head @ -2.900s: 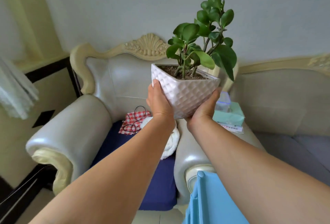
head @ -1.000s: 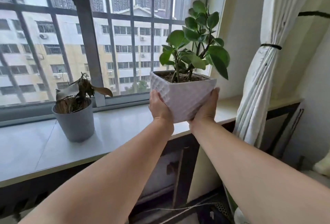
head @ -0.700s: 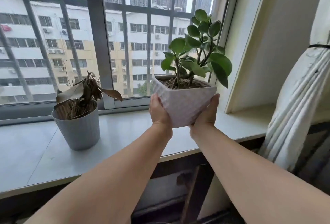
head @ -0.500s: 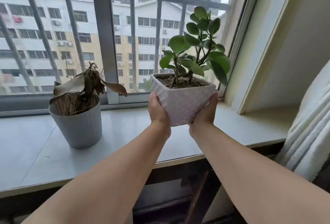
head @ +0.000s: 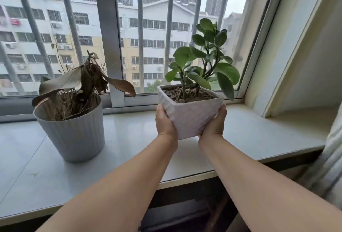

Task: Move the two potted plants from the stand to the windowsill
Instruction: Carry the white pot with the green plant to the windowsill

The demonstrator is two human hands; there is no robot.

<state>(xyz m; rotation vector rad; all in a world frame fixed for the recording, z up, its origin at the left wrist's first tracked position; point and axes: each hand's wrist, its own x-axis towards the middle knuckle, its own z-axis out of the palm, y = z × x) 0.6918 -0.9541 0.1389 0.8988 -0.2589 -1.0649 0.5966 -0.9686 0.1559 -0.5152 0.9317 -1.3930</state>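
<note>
A white square pot with a green leafy plant (head: pixel 190 115) is held between my left hand (head: pixel 163 121) and my right hand (head: pixel 214 122), low over the pale windowsill (head: pixel 259 135). I cannot tell whether its base touches the sill. A round grey ribbed pot with a dried brown plant (head: pixel 74 130) stands on the windowsill to the left, apart from my hands.
The barred window (head: pixel 111 37) runs behind both pots. The white window reveal (head: pixel 296 65) closes the sill at the right. A pale curtain (head: pixel 331 157) hangs at the far right edge. The sill's front edge lies under my forearms.
I turned from the armchair to the window and came closer. The white pot has been lowered from above the sill to just over its surface, right of the grey pot.
</note>
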